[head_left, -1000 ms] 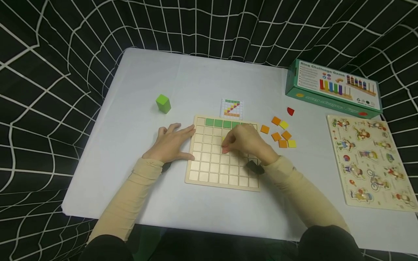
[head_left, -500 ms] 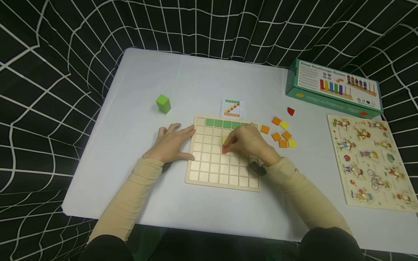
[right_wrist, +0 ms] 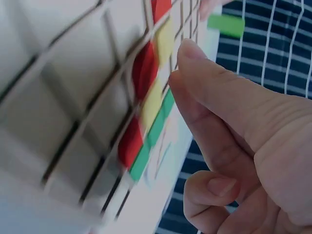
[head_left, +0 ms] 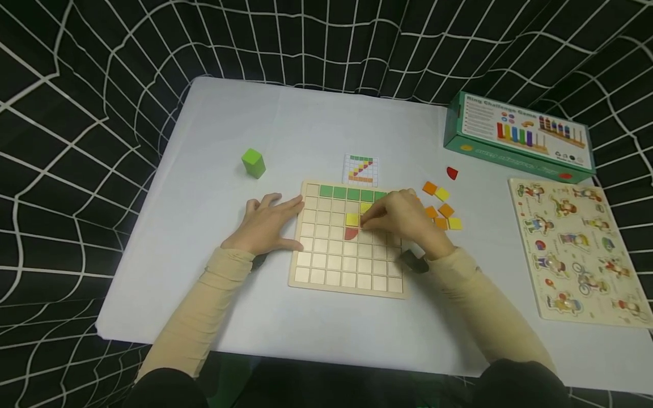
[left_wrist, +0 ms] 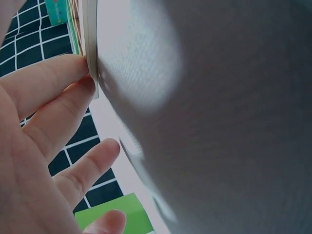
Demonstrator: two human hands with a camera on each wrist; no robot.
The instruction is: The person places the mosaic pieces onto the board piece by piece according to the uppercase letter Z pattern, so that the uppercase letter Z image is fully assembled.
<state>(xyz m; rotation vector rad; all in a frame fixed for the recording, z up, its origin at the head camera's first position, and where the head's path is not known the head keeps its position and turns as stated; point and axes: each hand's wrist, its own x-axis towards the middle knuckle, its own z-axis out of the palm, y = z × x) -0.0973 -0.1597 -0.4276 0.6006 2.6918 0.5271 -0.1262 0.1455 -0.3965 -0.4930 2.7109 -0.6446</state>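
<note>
A wooden grid board (head_left: 326, 277) lies on the table with green square tiles (head_left: 339, 192) along its far row. Yellow square tiles (head_left: 352, 220) and red quarter-circle tiles (head_left: 351, 233) step diagonally below them. My left hand (head_left: 265, 224) rests beside the board, straight fingers and thumb touching its left edge. Over the board's right half hovers my right hand (head_left: 403, 218). In the right wrist view its thumb and index fingertips (right_wrist: 191, 48) sit close together with nothing between them, just off the red and yellow tiles.
A pattern card (head_left: 361, 170) lies beyond the board. Loose orange tiles (head_left: 429, 187), yellow tiles (head_left: 454, 224) and one red quarter-circle (head_left: 452, 173) lie to the right. Farther right are a green game box (head_left: 520, 139) and a picture puzzle (head_left: 576, 255). A green block (head_left: 253, 164) stands at left.
My right hand has let go of the red quarter-circle tile, which now lies in a board cell, and moved slightly right and up. My left hand has stayed at the board's edge.
</note>
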